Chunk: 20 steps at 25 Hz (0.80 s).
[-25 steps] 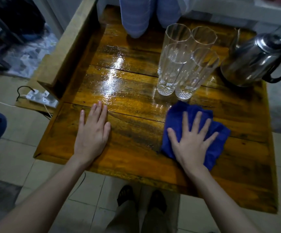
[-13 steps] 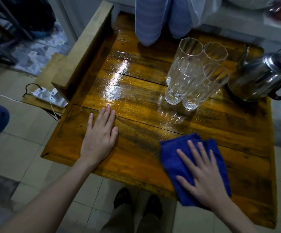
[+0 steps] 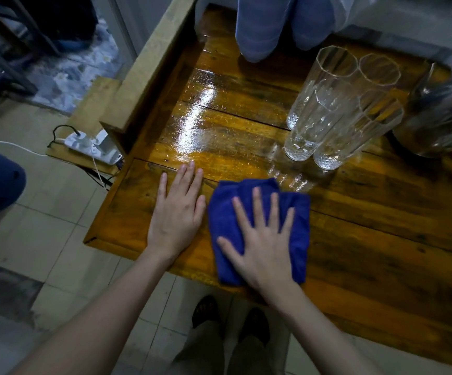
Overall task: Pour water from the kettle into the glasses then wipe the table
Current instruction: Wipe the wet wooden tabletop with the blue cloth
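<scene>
Presses the cloth (image 3: 249, 201) flat to the table (image 3: 381, 239) with the right hand (image 3: 262, 247), fingers straight and spread, palm down, gripping nothing. Rests the left hand (image 3: 177, 212) flat on bare wood just beside the cloth's left side, fingers straight and close together, likewise holding nothing. Cloth at the near edge, left of its middle, folded, long axis running from near edge toward far edge.

Next stroke, by judgement, away and to the left: sheen (image 3: 192, 131) beyond both hands, toward the far left corner. Smaller patch of drops (image 3: 289, 180) just past the cloth's far right corner, short of the glasses (image 3: 335, 112). Right hand nearer, being already on the cloth. Left hand between cloth and left edge, so partly in the way of a straight leftward sweep.

Glasses clustered and touching toward the far right corner, kettle (image 3: 441, 117) just beside them at the right edge. Probably filled, the level hard to read through glare.

Against half a second ago: cloth and right hand slid left along the near edge, from well apart from the left hand to just beside it. Left hand, glasses and kettle unmoved.
</scene>
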### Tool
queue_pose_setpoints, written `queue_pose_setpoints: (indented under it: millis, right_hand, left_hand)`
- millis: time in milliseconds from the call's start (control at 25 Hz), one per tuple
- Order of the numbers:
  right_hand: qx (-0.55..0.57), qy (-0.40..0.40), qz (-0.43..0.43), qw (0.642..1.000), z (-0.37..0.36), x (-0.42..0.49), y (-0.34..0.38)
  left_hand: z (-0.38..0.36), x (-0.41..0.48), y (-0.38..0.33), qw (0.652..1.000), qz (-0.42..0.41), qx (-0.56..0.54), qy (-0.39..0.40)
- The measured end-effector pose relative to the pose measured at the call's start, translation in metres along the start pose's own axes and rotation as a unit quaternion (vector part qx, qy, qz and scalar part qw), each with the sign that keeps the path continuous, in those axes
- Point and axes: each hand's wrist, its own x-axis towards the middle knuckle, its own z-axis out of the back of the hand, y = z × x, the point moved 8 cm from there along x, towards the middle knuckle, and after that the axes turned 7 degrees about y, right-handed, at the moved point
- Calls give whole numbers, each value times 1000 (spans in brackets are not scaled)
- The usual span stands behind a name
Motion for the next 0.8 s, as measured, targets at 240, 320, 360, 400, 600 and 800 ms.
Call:
queue_pose_setpoints:
  millis: [240,320,360,400,600,800]
  right_hand:
    - [-87,52,227,969,-1,-47,-66]
    - [-65,49,151,985,12,-29,-117]
    - [-50,50,94,993,16,-19,-134]
    - [-43,51,49,997,18,-11,-142]
    - [-9,20,-59,998,14,6,-108]
    - [6,13,-23,1000,6,32,32]
  left_hand:
    - [4,-2,-1,1000,-1,-10,-16]
    - [5,-1,0,1000,-4,-17,-18]
    - [4,-2,0,1000,-6,-22,-18]
    - [5,-2,-1,999,-13,-29,-20]
    - [20,-18,52,1000,10,-12,-25]
    - [22,-36,87,998,57,-4,-14]
